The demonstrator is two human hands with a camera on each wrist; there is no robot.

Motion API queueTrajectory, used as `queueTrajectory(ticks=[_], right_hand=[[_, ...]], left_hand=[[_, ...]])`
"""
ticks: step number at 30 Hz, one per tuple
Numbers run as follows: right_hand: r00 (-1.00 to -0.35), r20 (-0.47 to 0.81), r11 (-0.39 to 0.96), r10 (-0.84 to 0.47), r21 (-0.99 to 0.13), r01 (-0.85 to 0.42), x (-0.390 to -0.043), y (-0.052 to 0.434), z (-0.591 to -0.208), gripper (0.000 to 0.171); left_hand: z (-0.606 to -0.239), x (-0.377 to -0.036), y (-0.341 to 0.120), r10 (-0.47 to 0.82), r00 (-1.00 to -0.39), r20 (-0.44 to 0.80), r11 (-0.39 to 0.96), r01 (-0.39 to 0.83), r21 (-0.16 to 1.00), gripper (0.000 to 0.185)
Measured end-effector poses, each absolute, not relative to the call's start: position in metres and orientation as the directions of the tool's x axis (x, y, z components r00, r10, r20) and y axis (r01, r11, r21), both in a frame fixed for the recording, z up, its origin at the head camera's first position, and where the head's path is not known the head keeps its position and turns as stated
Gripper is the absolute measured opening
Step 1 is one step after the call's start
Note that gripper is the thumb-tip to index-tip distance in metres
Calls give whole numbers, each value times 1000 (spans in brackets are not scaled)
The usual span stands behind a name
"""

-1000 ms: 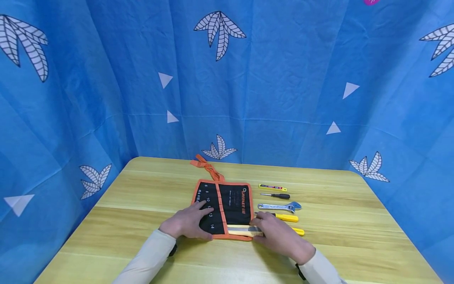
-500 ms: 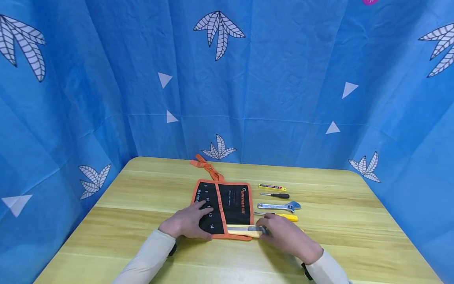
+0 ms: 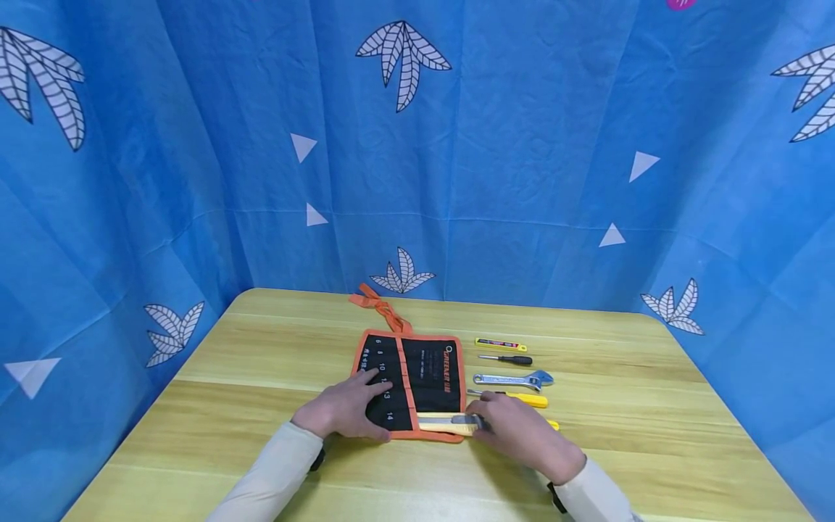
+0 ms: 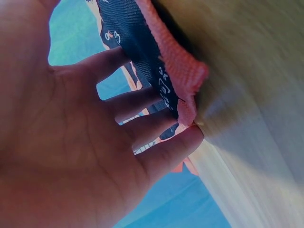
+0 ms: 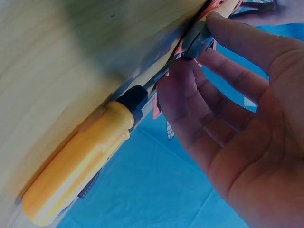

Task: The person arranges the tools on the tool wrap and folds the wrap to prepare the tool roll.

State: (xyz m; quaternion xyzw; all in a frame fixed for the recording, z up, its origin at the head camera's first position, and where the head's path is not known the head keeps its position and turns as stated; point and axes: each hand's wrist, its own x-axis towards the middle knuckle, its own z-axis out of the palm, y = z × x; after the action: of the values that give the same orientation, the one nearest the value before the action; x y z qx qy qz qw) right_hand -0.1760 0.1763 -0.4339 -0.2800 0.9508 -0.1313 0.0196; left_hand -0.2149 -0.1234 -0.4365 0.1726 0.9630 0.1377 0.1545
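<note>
Black canvas tool roll (image 3: 413,383), orange-trimmed, lay unrolled on the wooden table (image 3: 261,362); the left hand (image 3: 344,409) pressed it flat, fingers straight. The right hand (image 3: 522,435) pinched a wire brush (image 3: 450,423) lying across the roll's near edge.

Even, bright light filled the head view, with soft shadows under the sleeves on the pale wooden counter (image 3: 261,406). The blue leaf-patterned cloth backdrop (image 3: 522,145) bowed at the frame edges. Both wrist views were blurred and close, with the counter surface smeared and dark shadow nearest the fingers.
</note>
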Motion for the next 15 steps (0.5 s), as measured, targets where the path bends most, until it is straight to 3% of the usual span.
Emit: queueTrajectory(ticks=[15], right_hand=[[-832,38,801,-553,-252,-544,-179,169,-433,24]], left_hand=[[-435,-215,-122,377,-893,-246,901,291,321,87]])
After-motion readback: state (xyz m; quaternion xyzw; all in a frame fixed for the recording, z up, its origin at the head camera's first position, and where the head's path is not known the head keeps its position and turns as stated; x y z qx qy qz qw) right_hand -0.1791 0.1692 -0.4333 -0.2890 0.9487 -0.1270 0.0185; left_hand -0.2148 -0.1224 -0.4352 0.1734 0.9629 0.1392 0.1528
